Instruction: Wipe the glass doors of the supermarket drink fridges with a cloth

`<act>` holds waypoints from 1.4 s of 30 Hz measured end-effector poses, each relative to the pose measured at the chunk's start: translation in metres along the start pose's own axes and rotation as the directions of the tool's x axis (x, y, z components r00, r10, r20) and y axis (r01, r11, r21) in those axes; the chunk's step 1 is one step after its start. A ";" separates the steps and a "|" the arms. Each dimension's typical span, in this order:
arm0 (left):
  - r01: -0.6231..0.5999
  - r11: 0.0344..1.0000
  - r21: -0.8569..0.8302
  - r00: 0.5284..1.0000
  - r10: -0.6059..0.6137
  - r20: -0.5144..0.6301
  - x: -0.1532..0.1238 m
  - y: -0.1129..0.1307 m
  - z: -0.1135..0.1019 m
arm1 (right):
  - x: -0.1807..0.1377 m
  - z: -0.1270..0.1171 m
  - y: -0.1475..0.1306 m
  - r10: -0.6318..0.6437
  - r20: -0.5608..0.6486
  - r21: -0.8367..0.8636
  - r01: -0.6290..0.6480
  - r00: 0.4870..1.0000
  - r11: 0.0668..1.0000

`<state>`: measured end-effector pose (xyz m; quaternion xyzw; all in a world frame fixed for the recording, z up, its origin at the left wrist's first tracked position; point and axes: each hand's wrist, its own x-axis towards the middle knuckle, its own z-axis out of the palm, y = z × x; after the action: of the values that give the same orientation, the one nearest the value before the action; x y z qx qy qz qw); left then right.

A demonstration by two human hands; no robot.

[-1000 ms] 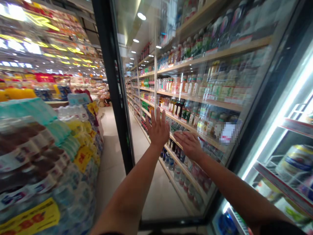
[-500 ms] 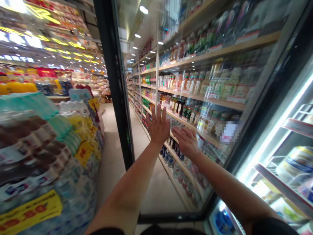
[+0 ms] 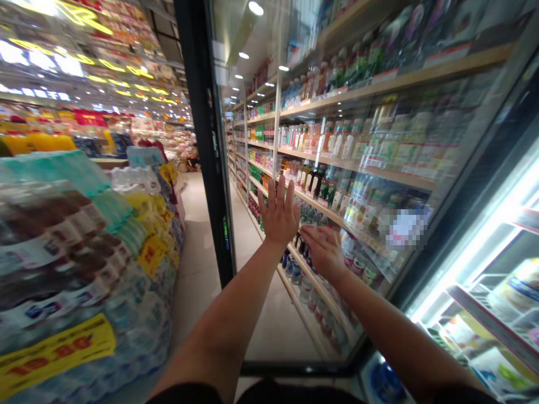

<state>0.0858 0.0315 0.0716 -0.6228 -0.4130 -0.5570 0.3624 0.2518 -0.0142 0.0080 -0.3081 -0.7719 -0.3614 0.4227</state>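
Pressing left hand and right hand, fingers spread wide, flat on glass door; cooler shelf holds blurry tubs.

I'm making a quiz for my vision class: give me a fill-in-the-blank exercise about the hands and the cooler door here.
1. The left hand and the right hand lie flat on a cooler door made of ____.
2. The left hand's fingers point ____.
3. The stacked bottle packs stand on the person's ____ side.
Missing words: glass; up; left.
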 end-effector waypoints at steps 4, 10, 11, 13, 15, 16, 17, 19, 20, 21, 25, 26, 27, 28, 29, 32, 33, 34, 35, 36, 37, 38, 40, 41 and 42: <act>0.000 1.000 -0.016 1.000 0.000 -0.002 0.000 0.000 0.000 | -0.008 0.002 -0.004 -0.185 0.064 0.065 0.181 0.981 0.981; -0.005 1.000 -0.003 1.000 0.005 -0.025 0.000 0.000 0.002 | 0.027 -0.017 0.027 0.170 -0.156 -0.022 -0.175 0.973 0.984; -0.007 1.000 -0.002 1.000 0.007 -0.025 0.000 0.000 0.002 | 0.026 -0.016 0.027 0.186 -0.175 -0.026 -0.193 0.967 0.981; -0.011 1.000 0.004 0.999 0.011 -0.030 -0.001 0.000 0.002 | 0.019 -0.013 0.021 0.095 -0.134 -0.037 -0.101 0.986 0.994; -0.017 1.000 0.009 0.999 0.017 -0.038 -0.001 0.000 0.002 | 0.014 -0.010 0.018 -0.060 -0.049 -0.038 0.058 0.997 0.998; -0.019 1.000 0.010 0.999 0.019 -0.041 -0.001 0.000 0.002 | 0.016 -0.011 0.019 -0.116 -0.013 -0.034 0.115 0.993 0.993; -0.019 1.000 0.009 0.999 0.020 -0.041 -0.001 0.000 0.002 | 0.021 -0.013 0.023 -0.126 -0.002 -0.035 0.126 0.992 0.991; -0.015 1.000 0.006 0.999 0.015 -0.034 -0.001 0.000 0.002 | 0.039 -0.022 0.035 -0.031 -0.064 -0.052 0.028 0.997 0.998; -0.013 1.000 0.006 0.999 0.013 -0.031 -0.001 0.000 0.002 | 0.050 -0.027 0.042 0.043 -0.134 -0.055 -0.051 0.990 0.997; -0.011 1.000 0.007 0.999 0.011 -0.031 -0.001 0.000 0.002 | 0.058 -0.030 0.047 0.109 -0.201 -0.048 -0.120 0.974 0.992; -0.016 1.000 0.006 0.999 0.016 -0.032 -0.001 0.001 0.000 | 0.063 -0.030 0.043 0.151 -0.257 -0.052 -0.170 0.955 0.984; -0.019 1.000 0.012 0.999 0.019 -0.033 -0.001 0.002 -0.001 | 0.060 -0.028 0.040 0.085 -0.202 -0.063 -0.100 0.976 0.993; -0.023 1.000 0.019 0.999 0.024 -0.036 -0.001 0.002 -0.001 | 0.057 -0.027 0.037 0.007 -0.135 -0.069 -0.017 0.991 0.997; -0.027 0.999 0.025 0.999 0.028 -0.039 -0.001 0.002 -0.002 | 0.058 -0.027 0.038 -0.048 -0.084 -0.072 0.042 0.995 0.997; -0.028 0.999 0.031 0.999 0.030 -0.042 -0.001 0.003 -0.003 | 0.062 -0.029 0.041 -0.065 -0.062 -0.074 0.060 0.996 0.995; -0.019 0.999 0.025 0.999 0.020 -0.040 0.000 0.003 -0.004 | 0.091 -0.042 0.063 0.102 -0.209 -0.076 -0.120 0.973 0.990; -0.014 1.000 0.018 0.999 0.014 -0.035 0.000 0.004 -0.005 | 0.101 -0.046 0.071 0.138 -0.294 -0.064 -0.163 0.946 0.985; -0.006 1.000 0.009 1.000 0.006 -0.028 0.000 0.004 -0.005 | 0.109 -0.048 0.076 0.167 -0.371 -0.063 -0.204 0.914 0.977; 0.001 1.000 -0.001 1.000 -0.001 -0.018 0.000 0.004 -0.006 | 0.112 -0.048 0.078 0.174 -0.419 -0.070 -0.222 0.891 0.972; 0.006 1.000 -0.008 1.000 -0.006 -0.010 0.000 0.004 -0.006 | 0.113 -0.046 0.077 0.160 -0.433 -0.094 -0.221 0.887 0.971; 0.010 1.000 -0.010 1.000 -0.010 -0.004 0.000 0.005 -0.007 | 0.110 -0.043 0.073 0.118 -0.404 -0.130 -0.185 0.907 0.974; 0.011 1.000 -0.009 1.000 -0.011 -0.001 -0.001 0.005 -0.007 | 0.106 -0.040 0.067 0.051 -0.334 -0.166 -0.112 0.941 0.980; 0.012 1.000 -0.003 1.000 -0.012 -0.001 -0.001 0.006 -0.008 | 0.101 -0.036 0.059 -0.096 -0.158 -0.194 0.064 0.983 0.979; 0.010 1.000 0.000 1.000 -0.010 -0.002 -0.001 0.006 -0.008 | 0.103 -0.037 0.059 -0.127 -0.098 -0.184 0.107 0.987 0.977; 0.007 1.000 0.003 1.000 -0.007 -0.005 -0.002 0.006 -0.008 | 0.108 -0.040 0.062 -0.113 -0.074 -0.165 0.099 0.991 0.981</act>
<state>0.0882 0.0216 0.0709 -0.6195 -0.4150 -0.5592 0.3623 0.2682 0.0050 0.1368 -0.2843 -0.7373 -0.4570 0.4084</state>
